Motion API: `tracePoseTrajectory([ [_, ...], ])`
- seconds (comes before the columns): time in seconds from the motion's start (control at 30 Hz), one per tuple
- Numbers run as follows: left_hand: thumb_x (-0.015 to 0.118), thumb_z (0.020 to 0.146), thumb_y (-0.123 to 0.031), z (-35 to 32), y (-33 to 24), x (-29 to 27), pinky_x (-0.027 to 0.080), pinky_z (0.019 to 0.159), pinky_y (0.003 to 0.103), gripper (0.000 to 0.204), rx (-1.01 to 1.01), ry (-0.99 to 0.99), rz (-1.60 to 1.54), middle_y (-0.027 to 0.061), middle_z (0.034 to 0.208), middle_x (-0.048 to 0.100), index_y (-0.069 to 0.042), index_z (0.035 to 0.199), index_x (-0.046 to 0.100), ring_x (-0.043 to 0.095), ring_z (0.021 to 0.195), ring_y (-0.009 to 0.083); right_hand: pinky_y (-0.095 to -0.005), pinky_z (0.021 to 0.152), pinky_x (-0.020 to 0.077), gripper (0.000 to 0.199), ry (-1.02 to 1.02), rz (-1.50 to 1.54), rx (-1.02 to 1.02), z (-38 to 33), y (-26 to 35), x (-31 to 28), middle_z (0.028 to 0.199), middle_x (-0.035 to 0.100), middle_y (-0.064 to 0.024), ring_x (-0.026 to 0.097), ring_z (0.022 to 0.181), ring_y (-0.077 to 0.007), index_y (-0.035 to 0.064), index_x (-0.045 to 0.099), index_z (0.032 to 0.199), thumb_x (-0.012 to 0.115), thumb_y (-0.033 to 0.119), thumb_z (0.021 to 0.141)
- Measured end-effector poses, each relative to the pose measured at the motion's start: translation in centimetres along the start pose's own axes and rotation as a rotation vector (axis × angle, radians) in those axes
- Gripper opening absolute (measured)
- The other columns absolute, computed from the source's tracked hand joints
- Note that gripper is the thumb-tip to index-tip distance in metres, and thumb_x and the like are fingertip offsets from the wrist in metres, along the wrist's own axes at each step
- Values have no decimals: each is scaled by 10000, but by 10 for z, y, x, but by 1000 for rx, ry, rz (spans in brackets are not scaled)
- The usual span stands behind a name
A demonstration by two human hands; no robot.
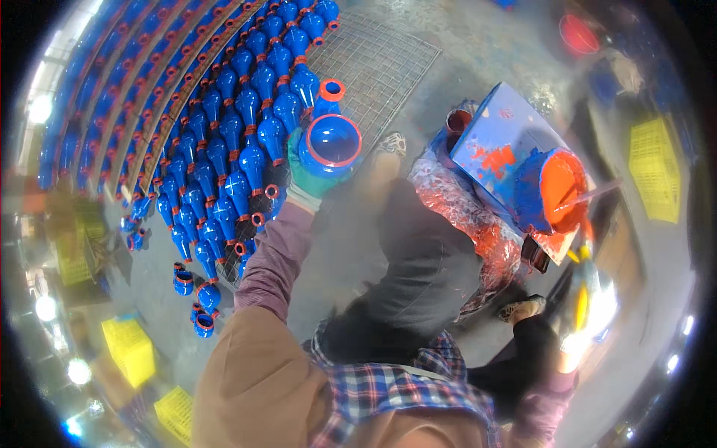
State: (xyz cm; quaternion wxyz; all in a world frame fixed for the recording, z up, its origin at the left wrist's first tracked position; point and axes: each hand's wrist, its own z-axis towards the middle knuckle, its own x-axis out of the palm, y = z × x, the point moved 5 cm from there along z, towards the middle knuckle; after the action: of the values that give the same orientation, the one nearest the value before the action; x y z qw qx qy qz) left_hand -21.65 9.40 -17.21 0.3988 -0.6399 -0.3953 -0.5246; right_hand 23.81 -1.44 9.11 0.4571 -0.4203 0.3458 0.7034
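Observation:
My left hand (312, 178), in a green glove, is closed around a glossy blue vase (320, 158) whose wide, red-rimmed end faces up. Just beyond it shows a narrower blue neck with a red ring (331, 90); whether it belongs to the same piece I cannot tell. Close to the left hand lie many blue vases (252, 166) with red rims. On the right, my right hand (586, 302), in a glove with yellow and orange on it, is near a paint-smeared bucket (532, 190) of orange paint with a stick in it. Glare and blur hide the right fingers.
The bucket rests on a blue, paint-stained board (497, 123) over a paint-splashed wrapped stand (448, 201). A wire mesh rack (392, 63) lies beyond the vases. Yellow crates (653, 170) and a red basin (579, 34) stand around. Several small blue pots (203, 322) sit lower left.

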Motion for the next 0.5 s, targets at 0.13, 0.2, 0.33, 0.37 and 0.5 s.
tracePoseTrajectory([
  [0.13,493,898,-599,10,-5,-6,378,1069,588,713,46,-182,-142,163,1424,495,-104,1410,467,479,1293,375,-366,708,492,386,2,-21,15,-3,-7,4,907,619,-136,604,776,-281,43,646,1176,700,-43,804],
  [0.2,494,904,-590,9,-3,0,397,1058,578,700,10,-91,-56,165,1417,502,-100,1403,474,489,1284,374,-367,715,492,376,12,-7,47,-3,-9,6,907,619,-134,603,783,-281,41,646,1174,696,-35,809],
  [0.33,497,916,-568,14,-1,15,439,1032,554,671,-59,-27,31,172,1401,516,-94,1391,487,519,1254,372,-361,758,501,323,-65,93,86,17,2,4,959,637,-153,620,845,-285,30,664,1137,694,-16,820],
  [0.37,497,916,-568,23,3,21,439,1032,554,671,-79,-12,26,172,1401,516,-94,1391,487,519,1254,372,-358,779,506,305,-112,118,59,25,6,0,986,644,-160,626,871,-285,26,673,1121,696,-13,819],
  [0.5,531,898,-569,74,45,72,436,1036,563,692,-189,-31,-57,172,1396,518,-101,1405,474,522,1249,373,-363,846,511,256,-146,229,95,72,32,-12,1017,664,-143,640,939,-287,29,693,1071,709,10,816],
])
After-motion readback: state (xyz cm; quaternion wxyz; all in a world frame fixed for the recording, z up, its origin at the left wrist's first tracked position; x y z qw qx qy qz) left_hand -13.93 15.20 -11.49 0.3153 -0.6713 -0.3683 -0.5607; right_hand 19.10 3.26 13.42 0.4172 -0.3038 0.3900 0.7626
